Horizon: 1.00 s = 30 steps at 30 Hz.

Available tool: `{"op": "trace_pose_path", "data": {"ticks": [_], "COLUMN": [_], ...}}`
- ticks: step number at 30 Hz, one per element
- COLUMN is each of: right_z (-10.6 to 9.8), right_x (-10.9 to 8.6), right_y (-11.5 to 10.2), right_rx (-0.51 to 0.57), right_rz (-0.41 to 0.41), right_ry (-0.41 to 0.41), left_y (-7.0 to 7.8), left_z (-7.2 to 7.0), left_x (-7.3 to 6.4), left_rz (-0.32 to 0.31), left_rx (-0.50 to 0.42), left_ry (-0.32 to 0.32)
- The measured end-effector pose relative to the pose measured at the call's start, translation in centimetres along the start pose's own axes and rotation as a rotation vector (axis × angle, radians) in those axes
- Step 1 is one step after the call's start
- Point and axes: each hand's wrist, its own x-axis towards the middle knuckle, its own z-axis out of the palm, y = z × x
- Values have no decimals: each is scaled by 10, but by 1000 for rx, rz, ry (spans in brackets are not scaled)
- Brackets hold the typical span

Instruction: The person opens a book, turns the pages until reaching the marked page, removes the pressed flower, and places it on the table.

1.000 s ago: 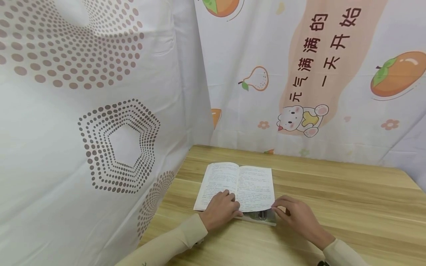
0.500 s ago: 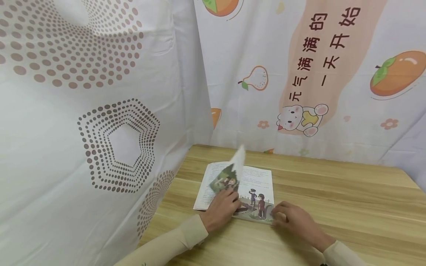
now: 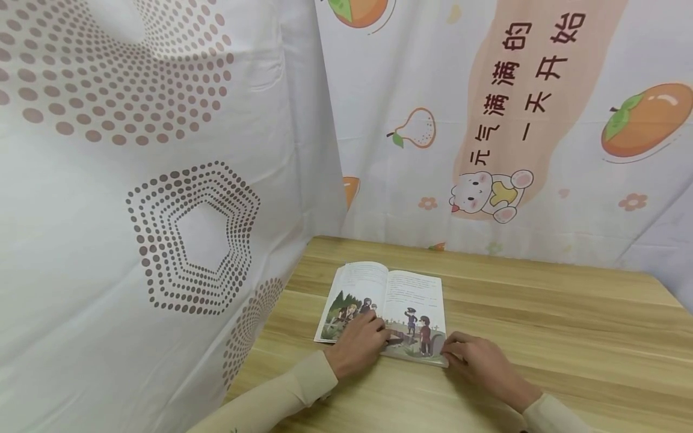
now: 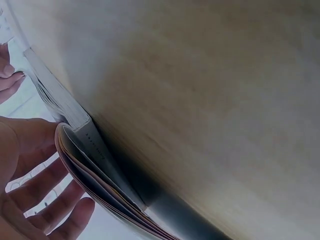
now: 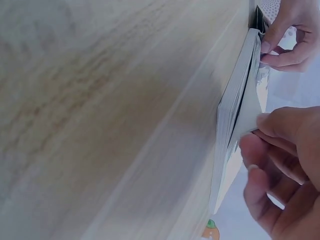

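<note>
An open book (image 3: 411, 291) lies on the wooden table, with print above and coloured drawings across the lower part of both pages. My left hand (image 3: 358, 344) rests on the lower middle of the book. In the left wrist view, the thumb of that left hand (image 4: 30, 175) is at the book's bottom edge by the spine (image 4: 95, 145), its fingers spread over the left page. My right hand (image 3: 483, 365) is at the lower right corner. Seen from the right wrist, thumb and forefinger of the right hand (image 5: 285, 160) pinch a page corner (image 5: 247, 117), lifted off the pages beneath.
The wooden table (image 3: 557, 325) stretches to the right of the book. A white curtain with brown dots (image 3: 200, 240) hangs close along the left. Behind the table hangs a fruit-printed curtain (image 3: 379, 180) with large characters.
A page has been turned over from right to left, uncovering the drawings. The right hand has shifted slightly down along the book's corner; the left hand has stayed on the book.
</note>
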Motion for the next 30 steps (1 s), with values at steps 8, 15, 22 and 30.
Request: {"op": "trace_pose_path", "data": {"ticks": [8,15,22,30], "right_z": [-6,-15,-13,-14], "right_x": [6,11,14,15], "right_y": [-4,-5,-6,-6], "right_rx": [34,165,147,131], "right_rz": [45,137,113,89], "right_ry": [10,6,81,119], "left_y": [-1,-3,-3,-1], "left_z": [0,-1,-2,-5], "left_x": [-1,0,2,2], "left_rz": [-23,-35,-43,-33], "left_rx": [-32,-82,-55,-35], "left_ry": [-60,-79,-132,-127]}}
